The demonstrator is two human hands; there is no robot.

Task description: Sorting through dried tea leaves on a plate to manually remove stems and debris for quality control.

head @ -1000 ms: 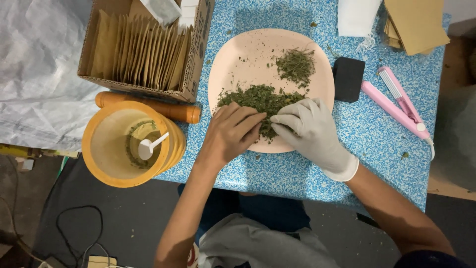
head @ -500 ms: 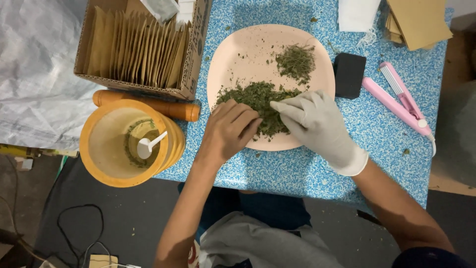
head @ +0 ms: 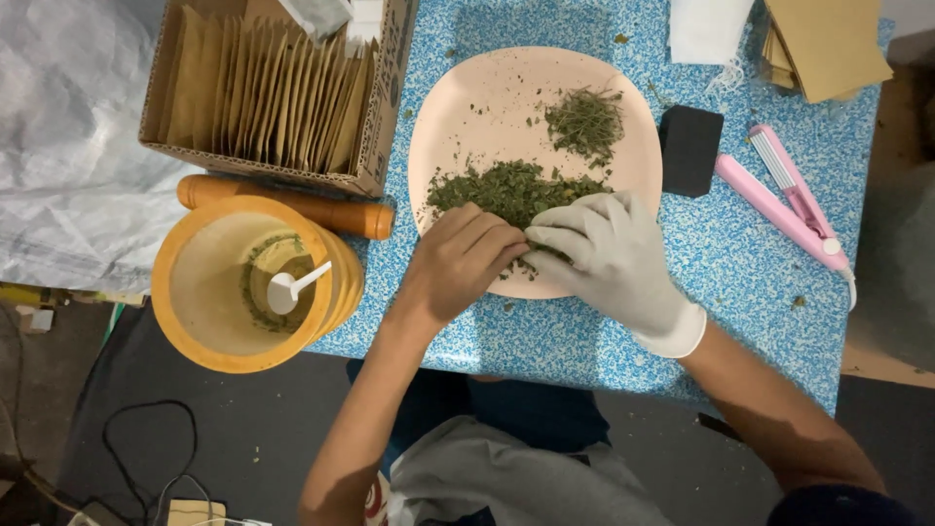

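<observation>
Pile of dried green leaves (head: 506,190) lies across the near half of the pink plate (head: 487,97), long axis left-right, just beyond both sets of fingertips. Bare left hand (head: 458,263) and gloved right hand (head: 609,258) meet at the pile's near edge, fingers curled narrow, pinching leaf bits; both equally near.

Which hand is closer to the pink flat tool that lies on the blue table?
The right hand, the gloved one. It rests on the plate, beside the pink flat tool with bare table between them. The bare left hand is farther away, on the plate's opposite side.
</observation>
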